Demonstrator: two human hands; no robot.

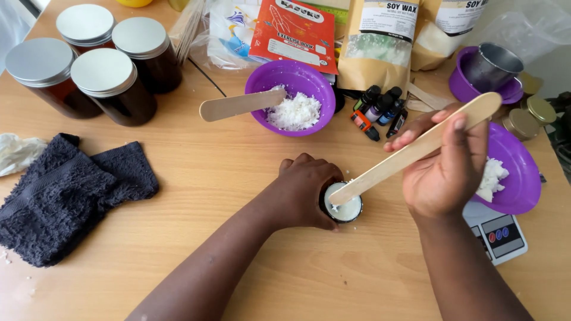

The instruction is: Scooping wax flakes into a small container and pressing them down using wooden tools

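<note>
Two hands work near the middle of the bench: the left hand wraps its fingers closed around a small jar, steadying it, while the right hand pinches a wooden stick slanted into its white fill. Farther off, a purple bowl of white flakes keeps its own stick propped ready; four lidded brown jars wait far left.
</note>
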